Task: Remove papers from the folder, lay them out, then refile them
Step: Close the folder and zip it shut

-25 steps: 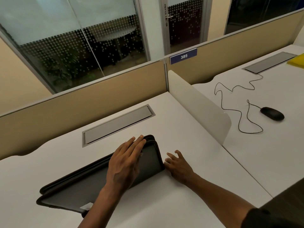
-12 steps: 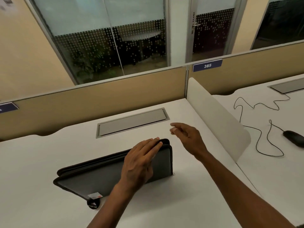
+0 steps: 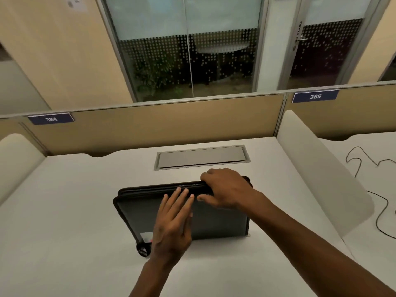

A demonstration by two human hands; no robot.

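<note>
On desk (image 3: 75, 211), right hand (image 3: 227, 189) grips folder (image 3: 218, 221); left hand (image 3: 173, 221) presses flat.

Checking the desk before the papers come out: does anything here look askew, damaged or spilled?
Nothing stands out. The dark zipped folder lies flat and closed on the white desk, left hand flat on its cover, right hand gripping its far edge.

This is an open-plan office. A white desk (image 3: 75, 211) sits against a tan partition (image 3: 160, 125) at 12 o'clock, with numbered plates 384 (image 3: 51, 119) at 10 o'clock and 385 (image 3: 315, 96) at 2 o'clock. White dividers (image 3: 317, 168) separate neighbouring desks, a cable hatch (image 3: 201, 157) is set in the desktop, and glass walls (image 3: 188, 50) stand beyond.
</note>
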